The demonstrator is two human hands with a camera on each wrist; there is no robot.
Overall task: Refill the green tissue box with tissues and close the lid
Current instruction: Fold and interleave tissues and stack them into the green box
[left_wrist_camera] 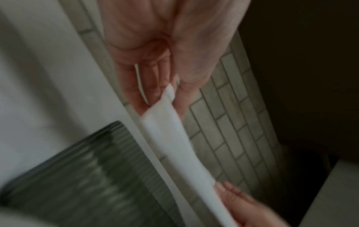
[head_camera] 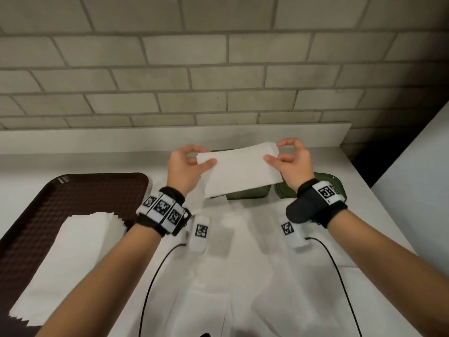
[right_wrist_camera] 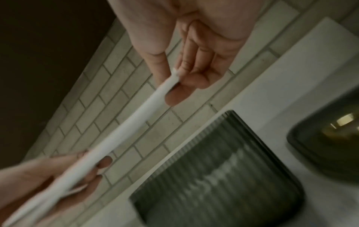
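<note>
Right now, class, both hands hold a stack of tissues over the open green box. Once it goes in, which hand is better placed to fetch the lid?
Probably the right hand: the green lid lies just right of the green tissue box, beneath that wrist. The left hand pinches the far end of the tissue stack.

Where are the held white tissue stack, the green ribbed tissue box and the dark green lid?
white tissue stack (head_camera: pixel 239 170), head view, middle of top sheet
green ribbed tissue box (right_wrist_camera: pixel 217 181), right wrist view, ribbed side wall
dark green lid (head_camera: pixel 326 179), head view, exposed far part

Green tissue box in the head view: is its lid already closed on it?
No. The lid lies on the counter to the right of the green tissue box, while both hands hold a tissue stack above the box.
</note>
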